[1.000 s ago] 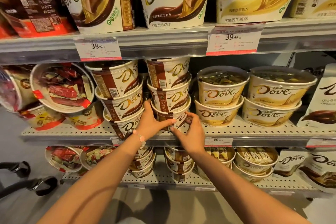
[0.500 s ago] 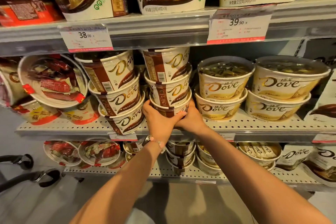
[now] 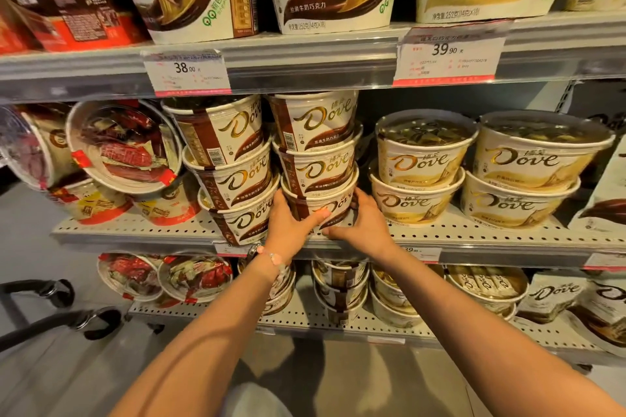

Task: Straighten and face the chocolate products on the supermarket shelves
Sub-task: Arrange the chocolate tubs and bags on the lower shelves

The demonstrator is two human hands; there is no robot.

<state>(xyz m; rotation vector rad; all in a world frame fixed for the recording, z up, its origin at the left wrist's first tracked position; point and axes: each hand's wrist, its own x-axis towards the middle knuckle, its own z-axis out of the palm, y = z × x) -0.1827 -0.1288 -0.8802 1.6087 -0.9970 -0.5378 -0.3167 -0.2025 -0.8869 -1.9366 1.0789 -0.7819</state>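
both hands have closed in since a second ago; left hand point(image 3: 288, 223) and right hand point(image 3: 364, 225) clamp the bottom tub point(image 3: 325, 205). fingers curl round its sides, likely to turn the three-tub stack point(image 3: 316, 152) label-forward.

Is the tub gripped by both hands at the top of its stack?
No, the left hand and right hand grip the bottom tub.

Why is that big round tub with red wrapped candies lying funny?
Tipped. The round clear-lidded tub of red candies leans on its side, its lid facing outward.
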